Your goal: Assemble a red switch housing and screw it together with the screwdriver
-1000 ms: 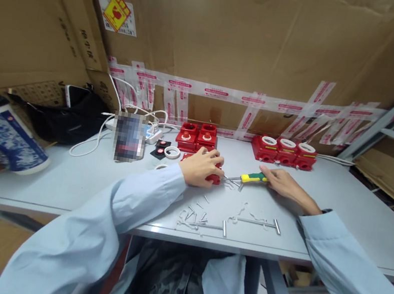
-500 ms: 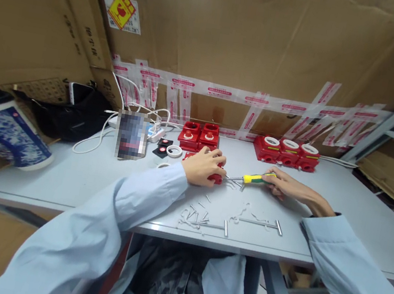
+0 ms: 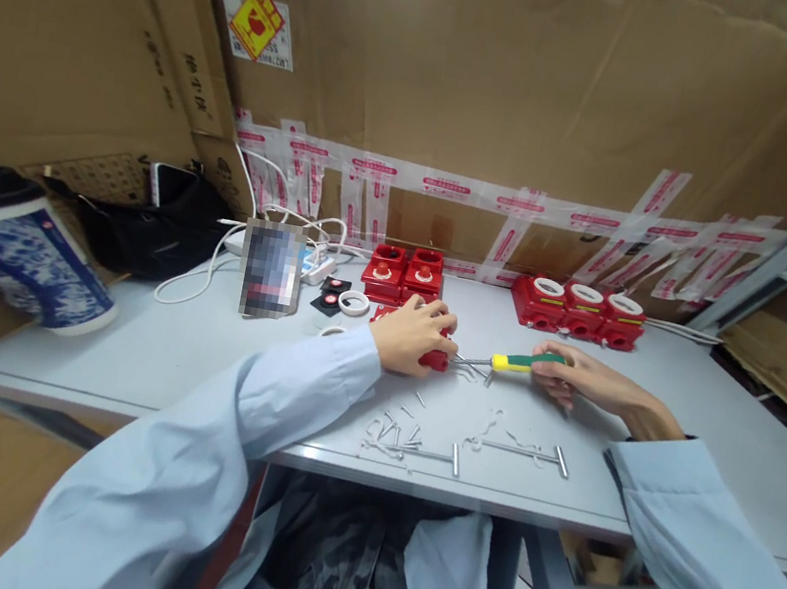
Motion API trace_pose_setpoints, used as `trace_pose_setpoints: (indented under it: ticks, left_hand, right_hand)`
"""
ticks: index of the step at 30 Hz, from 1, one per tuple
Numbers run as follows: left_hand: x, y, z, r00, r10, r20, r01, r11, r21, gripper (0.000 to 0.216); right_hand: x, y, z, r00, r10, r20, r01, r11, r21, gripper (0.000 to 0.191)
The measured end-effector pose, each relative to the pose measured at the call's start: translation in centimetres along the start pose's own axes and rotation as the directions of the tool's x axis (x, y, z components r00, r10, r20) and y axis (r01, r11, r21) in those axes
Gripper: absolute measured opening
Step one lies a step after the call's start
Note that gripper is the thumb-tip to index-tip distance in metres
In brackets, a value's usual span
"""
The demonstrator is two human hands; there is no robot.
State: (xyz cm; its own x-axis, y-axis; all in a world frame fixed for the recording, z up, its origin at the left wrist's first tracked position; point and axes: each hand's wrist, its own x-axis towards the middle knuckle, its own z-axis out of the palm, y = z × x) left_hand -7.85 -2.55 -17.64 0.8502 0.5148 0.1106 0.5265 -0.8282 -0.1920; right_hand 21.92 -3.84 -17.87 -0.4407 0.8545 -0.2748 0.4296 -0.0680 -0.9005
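Note:
My left hand [image 3: 413, 336] is closed over a red housing [image 3: 435, 358], covering most of it against the table. In my right hand [image 3: 581, 376] is a screwdriver [image 3: 514, 363] with a green and yellow handle. It lies nearly level, and its shaft reaches left to the side of the red housing; whether the tip sits in a screw is hidden. Metal pins and a thin cord lie just under the shaft. Closer to me are several loose screws [image 3: 394, 429] and two T-shaped metal bars [image 3: 457, 460] with thin cords.
Behind my left hand stand red housings with red buttons [image 3: 382, 273]. Red housings with white rings [image 3: 584, 306] line the back right. A white ring [image 3: 353, 303], black square pieces [image 3: 328, 302], a blurred-out phone [image 3: 271, 270], cables, a black bag [image 3: 146, 231] and a cup [image 3: 26, 260] fill the left.
The view has shifted slightly. My right hand has turned a little on the screwdriver handle, which shows more green now. My left hand keeps its hold on the red housing.

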Motion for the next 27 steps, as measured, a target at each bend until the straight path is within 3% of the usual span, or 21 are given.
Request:
trace_pose_setpoints:
  ticks: [6, 10, 13, 16, 19, 22, 24, 27]
  left_hand:
    - [0.1, 0.0, -0.1, 0.999, -0.016, 0.034, 0.016, 1.0, 0.012, 0.028]
    - [0.2, -0.1, -0.3, 0.998, -0.021, 0.053, 0.02, 1.0, 0.021, 0.027]
    - [0.3, -0.1, -0.3, 0.998, -0.017, 0.052, 0.017, 1.0, 0.012, 0.028]
    - [0.3, -0.2, -0.3, 0.999, -0.02, 0.05, 0.02, 1.0, 0.009, 0.027]
    - [0.2, -0.3, -0.3, 0.998, -0.022, 0.051, 0.022, 1.0, -0.007, 0.025]
    - [0.2, -0.6, -0.4, 0.998, -0.017, 0.06, 0.02, 0.999, -0.049, 0.024]
    - [0.2, -0.9, -0.6, 0.998, -0.012, 0.068, 0.018, 0.997, -0.08, 0.024]
    - [0.4, -1.2, -1.5, 0.998, 0.004, 0.07, 0.004, 0.994, -0.106, 0.024]
  right_hand:
    - [1.1, 0.7, 0.8, 0.982, 0.086, -0.168, -0.117, 0.975, -0.188, 0.054]
    - [0.7, 0.1, 0.6, 0.991, -0.001, -0.135, -0.03, 0.972, -0.233, 0.044]
    - [-0.1, -0.3, -0.1, 0.995, -0.054, -0.085, 0.038, 0.984, -0.176, 0.041]
    - [-0.5, -0.5, -0.9, 0.985, -0.069, -0.16, 0.052, 0.993, -0.104, 0.043]
    - [-0.8, -0.7, -1.5, 0.938, -0.067, -0.34, 0.087, 0.995, 0.042, 0.042]
    - [-0.9, -0.8, -1.6, 0.855, -0.085, -0.511, 0.163, 0.981, 0.11, 0.044]
    - [-0.8, -0.7, -1.4, 0.824, -0.105, -0.557, 0.165, 0.985, 0.058, 0.045]
    - [-0.6, -0.4, -1.1, 0.821, -0.124, -0.557, 0.154, 0.988, 0.007, 0.044]
